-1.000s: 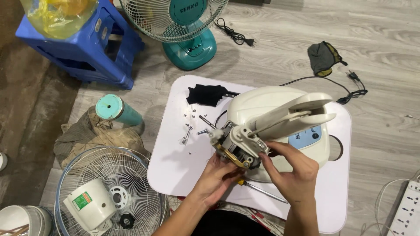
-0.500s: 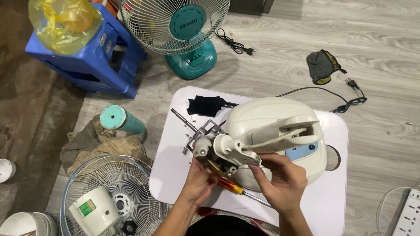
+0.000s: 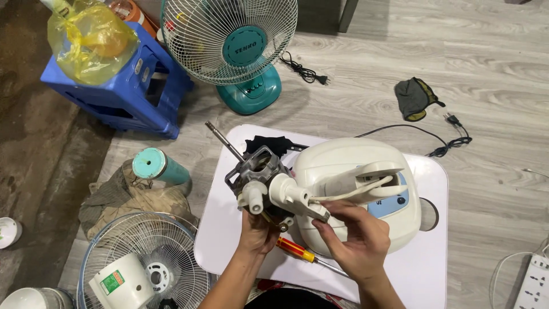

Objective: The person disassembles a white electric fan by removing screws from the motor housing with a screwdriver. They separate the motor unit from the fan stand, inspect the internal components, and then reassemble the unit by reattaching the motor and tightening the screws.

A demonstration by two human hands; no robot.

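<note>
My left hand (image 3: 256,232) grips the underside of a grey fan motor (image 3: 260,171), tilted with its steel shaft (image 3: 224,141) pointing up-left. A white neck piece (image 3: 286,194) is joined to the motor. My right hand (image 3: 354,240) pinches the lower end of that neck piece, where a white cable (image 3: 354,191) leaves it. The cable runs into the white fan base (image 3: 354,177), which lies on the white table (image 3: 432,269). A red-handled screwdriver (image 3: 297,250) lies on the table beneath my hands.
A teal fan (image 3: 231,43) stands on the wooden floor behind the table. A blue plastic stool (image 3: 123,94) carries a yellow bag (image 3: 91,43). Left of the table are a fan grille (image 3: 143,263), a teal cylinder (image 3: 157,167) and a rag. A power strip (image 3: 534,283) lies at the right.
I have lifted the motor and neck piece higher and tilted them, so the shaft now points up-left. My left hand has closed under the motor. The view has shifted slightly.
</note>
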